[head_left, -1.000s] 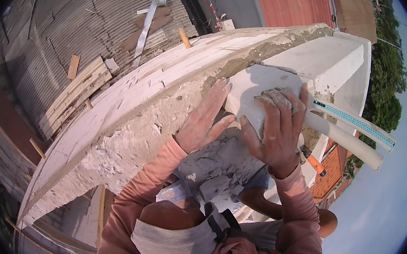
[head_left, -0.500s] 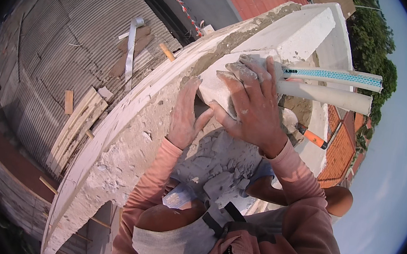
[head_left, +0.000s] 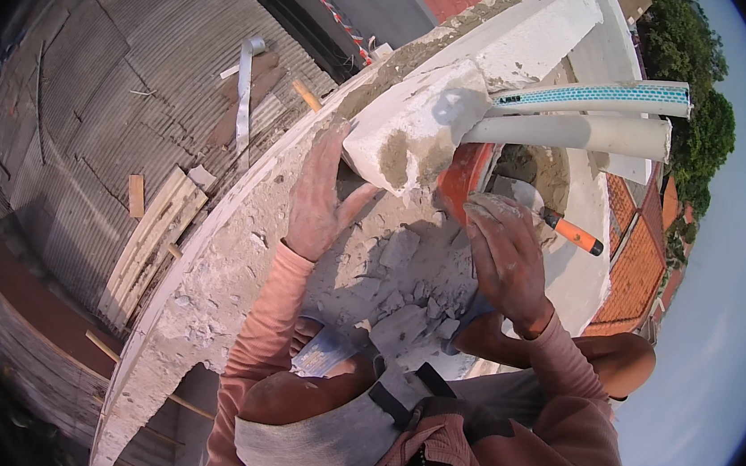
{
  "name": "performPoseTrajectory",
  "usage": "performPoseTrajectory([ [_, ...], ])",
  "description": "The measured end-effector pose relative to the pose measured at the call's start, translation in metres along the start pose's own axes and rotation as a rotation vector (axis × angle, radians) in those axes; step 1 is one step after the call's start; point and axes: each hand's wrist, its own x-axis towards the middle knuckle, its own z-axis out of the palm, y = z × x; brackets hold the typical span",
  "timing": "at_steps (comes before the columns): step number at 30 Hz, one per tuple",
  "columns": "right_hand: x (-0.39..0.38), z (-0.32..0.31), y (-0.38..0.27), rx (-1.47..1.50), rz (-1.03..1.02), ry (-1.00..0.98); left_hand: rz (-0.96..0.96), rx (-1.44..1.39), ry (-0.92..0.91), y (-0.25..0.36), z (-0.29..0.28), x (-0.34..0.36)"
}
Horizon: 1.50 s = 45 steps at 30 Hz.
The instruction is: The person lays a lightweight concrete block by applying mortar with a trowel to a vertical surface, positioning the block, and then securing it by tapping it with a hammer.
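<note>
My left hand (head_left: 318, 196), fingers stretched and thumb apart, touches the left end of a rough white block (head_left: 419, 125) smeared with mortar. My right hand (head_left: 501, 254) has bent, closed fingers at the lower end of a red object (head_left: 463, 179) under the block; what they hold is hidden. Beside it lies a trowel (head_left: 570, 234) with an orange handle, its blade near grey mortar. A blue-dotted white pipe (head_left: 602, 95) and a plain white pipe (head_left: 607, 135) stick out rightward from behind the block.
A curved concrete ledge (head_left: 195, 306) with rubble (head_left: 397, 307) carries me, my bent legs below. Beyond its left edge lie corrugated sheeting (head_left: 128, 75) and wooden boards (head_left: 147, 247); tiled roofs (head_left: 619, 293), trees and sky are beyond the right.
My right hand has left the block and moved down and right, uncovering the block and the red object. My left hand stays at the block's end. The view has shifted.
</note>
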Motion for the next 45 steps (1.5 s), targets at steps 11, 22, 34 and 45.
performPoseTrajectory([
  [11,-0.025,0.004,0.002,0.099,0.139,-0.043,-0.038,-0.045,-0.025,0.007,0.003,0.003],
  [22,-0.083,-0.153,0.085,-0.397,0.212,-0.271,-0.045,-0.005,0.051,0.018,0.001,0.005],
  [34,-0.093,-0.144,0.189,0.047,0.466,-0.627,-0.078,-0.239,0.05,0.049,0.008,0.012],
  [45,-0.08,-0.077,0.161,0.026,0.352,-0.691,-0.132,-0.17,0.029,0.058,0.006,0.01],
])
